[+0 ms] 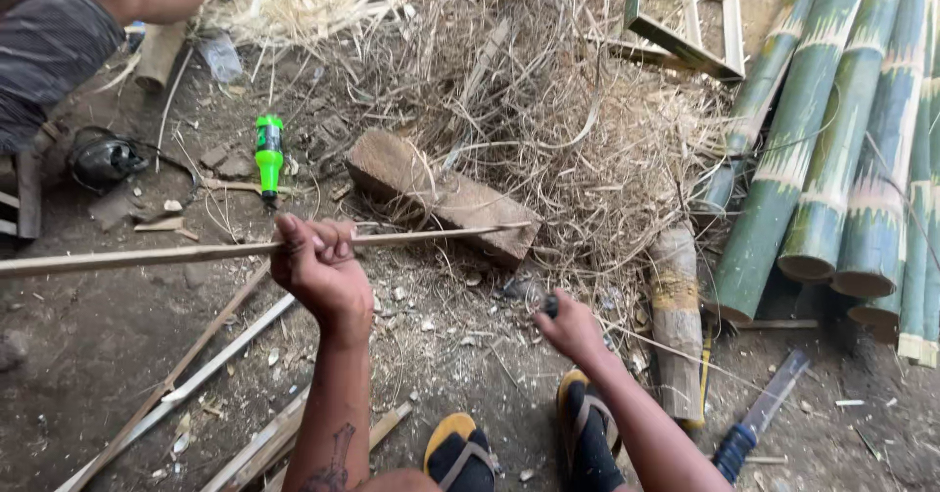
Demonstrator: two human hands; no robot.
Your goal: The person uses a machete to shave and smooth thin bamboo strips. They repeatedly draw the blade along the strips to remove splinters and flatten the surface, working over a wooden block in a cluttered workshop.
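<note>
The left hand [318, 267] was clenched around a thin bamboo strip [147, 255], holding it level above the dirt ground [88, 355]. The strip ran from the left edge of the view, through the fist, and ended over a brick [441, 198] that lay near the middle of the ground. The right hand [571, 330] hung lower, near the person's feet, with its fingers closed on a small dark object [550, 305]; what that object was could not be told. The two hands were well apart.

Behind the brick lay a heap of dry straw and shavings [558, 110]. A green bottle [268, 154] lay on the ground to the left of the brick, and a dark power tool [103, 157] with its cord lay further left. At the right edge, several thick green bamboo poles [842, 140] were stacked side by side, cut ends toward the camera. A short log [676, 316] lay just beside them, and a blue-handled blade [759, 419] lay on the ground near the lower right corner. More split strips [196, 379] lay on the ground at the lower left. Another person's leg [98, 2] showed in the upper left corner.
</note>
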